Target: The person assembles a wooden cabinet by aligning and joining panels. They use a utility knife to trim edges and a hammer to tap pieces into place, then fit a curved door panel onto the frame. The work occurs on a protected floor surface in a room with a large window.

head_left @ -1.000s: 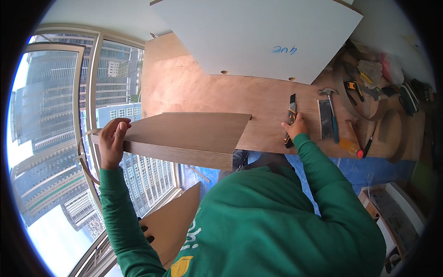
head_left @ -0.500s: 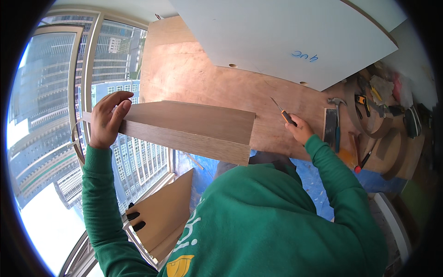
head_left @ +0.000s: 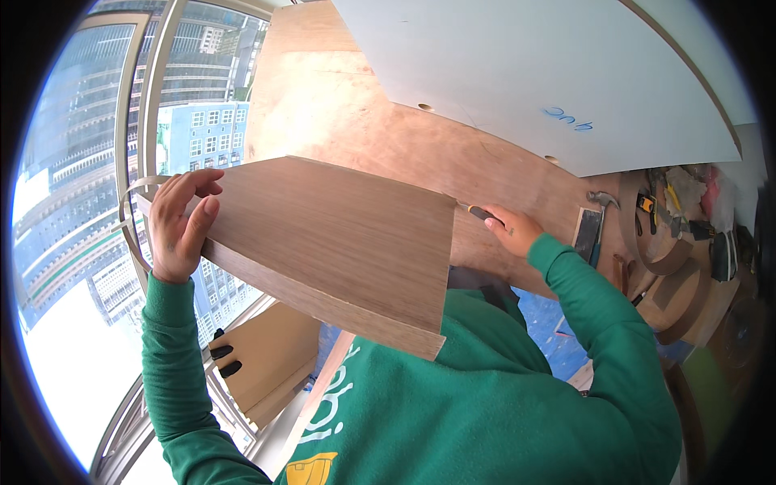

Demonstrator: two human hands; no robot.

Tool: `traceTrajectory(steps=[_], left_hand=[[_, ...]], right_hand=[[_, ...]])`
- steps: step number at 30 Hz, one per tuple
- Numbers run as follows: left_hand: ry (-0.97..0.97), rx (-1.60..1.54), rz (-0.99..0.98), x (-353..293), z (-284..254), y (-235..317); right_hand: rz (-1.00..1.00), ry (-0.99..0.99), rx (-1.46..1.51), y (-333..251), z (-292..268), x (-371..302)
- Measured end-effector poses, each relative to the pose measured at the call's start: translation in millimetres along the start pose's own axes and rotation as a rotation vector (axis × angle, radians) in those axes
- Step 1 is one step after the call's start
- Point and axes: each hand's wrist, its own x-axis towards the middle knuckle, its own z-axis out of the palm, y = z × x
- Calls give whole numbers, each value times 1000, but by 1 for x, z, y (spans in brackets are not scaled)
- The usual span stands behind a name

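Observation:
My left hand (head_left: 183,222) grips the left end of a wood-grain board (head_left: 331,230), thumb over its near edge and fingers across the top. The board is tilted, so its broad face and thick near edge both show. A thin strip (head_left: 127,212) curls loose off its left end. My right hand (head_left: 516,229) is closed round a slim tool (head_left: 478,212) with an orange-and-black handle. Its narrow metal tip meets, or nearly meets, the board's far right corner; the exact kind of tool cannot be made out.
A plywood work surface (head_left: 323,105) lies beyond the board, with a large white panel (head_left: 517,73) on it. To the right are a hammer (head_left: 602,200), a dark block (head_left: 587,233) and coiled edging strip (head_left: 667,263). Windows (head_left: 73,162) line the left; a cardboard piece (head_left: 271,356) stands below.
The board has tipped, showing more of its broad face, and its near right corner has come toward me. My right hand has brought the tool's tip left to the board's far right corner.

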Motion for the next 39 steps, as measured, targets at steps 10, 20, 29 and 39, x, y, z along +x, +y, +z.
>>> traceTrajectory(steps=[10, 20, 29, 39], left_hand=[[28, -1, 9, -11, 3, -4], [71, -45, -15, -17, 6, -4], [77, -57, -23, -14, 7, -3], [75, -65, -28, -15, 6, -4]], right_hand=[[-123, -140, -165, -1, 12, 77], [-153, -113, -183, 8, 32, 91], [-78, -153, -216, -6, 28, 100], [43, -209, -210, -15, 15, 90]])
